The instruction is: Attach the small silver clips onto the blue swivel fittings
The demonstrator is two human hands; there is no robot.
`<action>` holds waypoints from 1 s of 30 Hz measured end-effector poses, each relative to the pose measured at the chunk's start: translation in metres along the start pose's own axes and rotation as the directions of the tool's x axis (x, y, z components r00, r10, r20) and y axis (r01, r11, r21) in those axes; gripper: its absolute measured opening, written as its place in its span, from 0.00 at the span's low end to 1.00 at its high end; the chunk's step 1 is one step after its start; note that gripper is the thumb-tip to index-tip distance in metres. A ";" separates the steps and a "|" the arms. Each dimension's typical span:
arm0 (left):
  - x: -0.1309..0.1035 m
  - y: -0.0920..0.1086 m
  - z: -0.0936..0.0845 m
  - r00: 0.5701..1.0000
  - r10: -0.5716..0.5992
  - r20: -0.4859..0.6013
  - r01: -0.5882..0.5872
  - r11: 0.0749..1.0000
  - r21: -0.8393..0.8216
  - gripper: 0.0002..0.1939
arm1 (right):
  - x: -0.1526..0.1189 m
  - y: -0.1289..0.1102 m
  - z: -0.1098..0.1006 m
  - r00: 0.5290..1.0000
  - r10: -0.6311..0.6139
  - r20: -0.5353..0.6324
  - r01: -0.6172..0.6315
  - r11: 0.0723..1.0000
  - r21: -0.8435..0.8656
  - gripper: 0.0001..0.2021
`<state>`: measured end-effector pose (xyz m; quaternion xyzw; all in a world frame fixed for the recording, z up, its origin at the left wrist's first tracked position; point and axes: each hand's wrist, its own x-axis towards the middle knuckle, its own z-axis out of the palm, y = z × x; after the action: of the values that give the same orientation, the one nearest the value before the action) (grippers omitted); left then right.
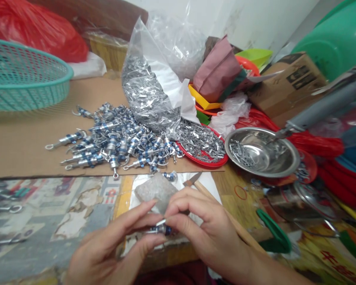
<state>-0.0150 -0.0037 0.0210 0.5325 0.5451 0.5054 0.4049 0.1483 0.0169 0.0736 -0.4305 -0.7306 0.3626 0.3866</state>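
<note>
My left hand (118, 241) is closed, its thumb and fingers holding a small silver metal fitting with a blue band (158, 229) by its left end. My right hand (204, 229) pinches a small flat silver metal piece (160, 222) just over that fitting; its fingertips hide part of both. Behind the hands lies a grey stone block (156, 190) on white paper. Beyond it is a heap of silver fittings with blue bands, hooks and ring ends (118, 134). A wooden handle (225, 213) lies partly under my right hand.
A red plate (206, 161) holds many small metal pieces beside an opened plastic bag (148, 87) full of them. To its right stands a steel bowl (265, 170) with metal pins. A turquoise basket (26, 87) is at back left. A grey lever (329, 99) slants above the bowl.
</note>
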 end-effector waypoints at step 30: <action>0.007 0.018 -0.012 0.905 -0.337 0.260 0.387 0.906 -0.173 0.11 | -0.027 0.019 0.013 0.932 -0.362 -0.007 0.344 0.893 -0.290 0.10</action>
<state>-0.0241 0.0007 0.0409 0.4267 0.5264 0.4147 0.6074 0.1522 -0.0029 0.0448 -0.3525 -0.8289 0.1644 0.4020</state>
